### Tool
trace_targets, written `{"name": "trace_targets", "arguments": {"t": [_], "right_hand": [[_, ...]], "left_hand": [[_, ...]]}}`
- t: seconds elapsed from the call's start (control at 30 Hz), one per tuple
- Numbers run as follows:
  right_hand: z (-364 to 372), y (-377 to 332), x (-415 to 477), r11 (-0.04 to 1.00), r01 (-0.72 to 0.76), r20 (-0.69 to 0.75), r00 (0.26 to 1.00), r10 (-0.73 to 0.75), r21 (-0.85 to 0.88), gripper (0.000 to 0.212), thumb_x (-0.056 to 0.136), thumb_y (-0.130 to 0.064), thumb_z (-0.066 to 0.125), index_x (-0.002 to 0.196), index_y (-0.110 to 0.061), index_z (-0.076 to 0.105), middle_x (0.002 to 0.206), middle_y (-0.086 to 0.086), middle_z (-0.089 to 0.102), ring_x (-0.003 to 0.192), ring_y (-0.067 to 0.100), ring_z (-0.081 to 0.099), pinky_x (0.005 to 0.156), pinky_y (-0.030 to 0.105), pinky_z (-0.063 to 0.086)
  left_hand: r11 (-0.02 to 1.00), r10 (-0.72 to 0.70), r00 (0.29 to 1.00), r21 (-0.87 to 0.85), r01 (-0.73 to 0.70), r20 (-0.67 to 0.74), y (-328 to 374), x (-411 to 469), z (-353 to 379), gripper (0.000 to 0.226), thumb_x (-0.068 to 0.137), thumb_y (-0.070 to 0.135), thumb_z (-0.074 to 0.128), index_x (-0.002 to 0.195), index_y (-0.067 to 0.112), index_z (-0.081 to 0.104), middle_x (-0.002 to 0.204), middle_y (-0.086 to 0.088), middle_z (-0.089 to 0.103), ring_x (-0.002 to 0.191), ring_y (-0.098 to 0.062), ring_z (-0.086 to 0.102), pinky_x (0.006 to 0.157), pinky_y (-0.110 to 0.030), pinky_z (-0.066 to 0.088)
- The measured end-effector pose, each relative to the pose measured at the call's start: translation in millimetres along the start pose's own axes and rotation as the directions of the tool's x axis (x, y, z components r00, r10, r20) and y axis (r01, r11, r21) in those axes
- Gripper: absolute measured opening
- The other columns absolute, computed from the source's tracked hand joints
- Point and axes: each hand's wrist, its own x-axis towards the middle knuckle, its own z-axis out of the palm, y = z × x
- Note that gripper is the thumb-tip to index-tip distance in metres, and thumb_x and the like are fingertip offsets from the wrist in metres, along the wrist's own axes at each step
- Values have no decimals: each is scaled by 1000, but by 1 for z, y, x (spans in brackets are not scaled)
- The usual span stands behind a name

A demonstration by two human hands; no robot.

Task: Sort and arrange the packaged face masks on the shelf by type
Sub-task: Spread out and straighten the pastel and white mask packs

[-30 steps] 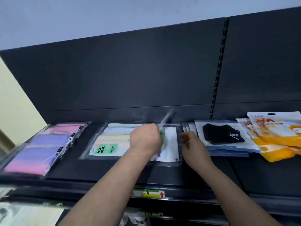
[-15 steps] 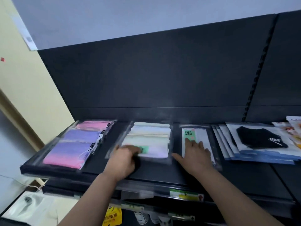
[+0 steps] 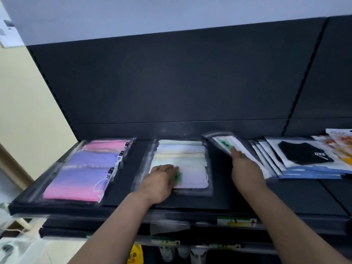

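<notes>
On the black shelf (image 3: 122, 203) lies a clear pack of pastel masks (image 3: 187, 164) in the middle. My left hand (image 3: 162, 181) rests flat on its near left corner and covers part of the green label. To its right, a white mask pack with a green label (image 3: 224, 142) is tilted up off the shelf, its far end raised. My right hand (image 3: 246, 169) grips that pack at its near end. A pink and purple mask pack (image 3: 82, 172) lies flat at the left end of the shelf.
A fanned stack of packs showing a black mask (image 3: 304, 155) lies to the right, and orange printed packs (image 3: 341, 145) overlap it at the frame edge. The dark back panel rises behind. Lower shelves with bottles and a yellow bag (image 3: 136, 257) sit below.
My right hand has lifted the white pack from flat on the shelf into a tilt toward the black mask stack. My left hand has slid further onto the pastel pack. The view has shifted left.
</notes>
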Motion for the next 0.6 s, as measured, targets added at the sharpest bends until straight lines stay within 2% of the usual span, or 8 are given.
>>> {"name": "trace_targets", "arguments": {"t": [0.07, 0.1, 0.2, 0.3, 0.37, 0.47, 0.53, 0.6], "right_hand": [[-4, -14, -6, 989, 123, -86, 990, -116, 80, 69, 86, 7, 41, 150, -11, 19, 150, 15, 35, 134, 26, 41, 101, 33, 41], [-4, -24, -11, 972, 207, -118, 974, -194, 114, 69, 85, 9, 40, 149, -13, 22, 152, 14, 32, 138, 24, 36, 107, 32, 36], [4, -51, -25, 874, 460, -195, 882, -429, 156, 74, 71, 14, 38, 141, -11, 42, 144, 15, 44, 132, 30, 45, 108, 42, 35], [23, -81, -43, 786, 612, -120, 790, -602, 89, 85, 57, 15, 54, 136, -16, 48, 136, 10, 54, 126, 26, 52, 105, 44, 36], [32, -96, -55, 750, 658, -49, 753, -656, 63, 84, 56, 8, 62, 135, -19, 49, 136, 6, 55, 126, 20, 52, 106, 38, 33], [34, -101, -68, 751, 645, 28, 755, -655, 140, 67, 67, -5, 49, 131, -22, 55, 140, 3, 51, 132, 15, 45, 111, 38, 32], [29, -97, -72, 763, 563, 49, 794, -606, 316, 58, 80, -21, 31, 133, -28, 53, 149, -3, 37, 141, 7, 25, 120, 34, 14], [26, -97, -72, 819, 454, -28, 879, -476, 351, 56, 85, -43, 24, 133, -32, 52, 152, -7, 30, 144, 5, 11, 120, 33, 4]], "left_hand": [[948, -160, 942, -312, 64, -294, -3, -2, -7, 50, 95, 7, 45, 144, 12, 37, 148, -9, 40, 134, -28, 39, 110, -34, 32], [910, -267, 851, -410, 68, -452, -7, -3, -13, 49, 91, -1, 46, 140, 7, 41, 141, -14, 46, 129, -31, 43, 107, -36, 33], [917, -313, 614, -400, -4, -725, -20, -8, -30, 43, 87, -6, 48, 129, 2, 49, 130, -17, 53, 122, -34, 48, 105, -43, 39], [939, -227, 593, -335, -76, -772, -36, -14, -35, 42, 87, -7, 48, 128, 2, 51, 135, -14, 50, 125, -29, 45, 108, -34, 34], [952, -158, 642, -288, -102, -750, -46, -15, -35, 39, 87, -1, 46, 124, 7, 56, 133, -10, 53, 122, -28, 47, 107, -31, 34], [990, 51, 893, -94, -103, -446, -55, -19, -33, 41, 88, 21, 47, 128, 19, 56, 138, -6, 51, 127, -32, 44, 104, -49, 41], [999, 12, 993, 32, -8, -119, -54, -25, -23, 58, 91, 39, 52, 145, 30, 34, 157, -1, 24, 145, -31, 18, 114, -52, 26], [999, -40, 999, 36, 39, 31, -57, -27, -10, 77, 87, 57, 51, 151, 37, 13, 162, 0, 4, 148, -33, -1, 117, -54, 14]]}}
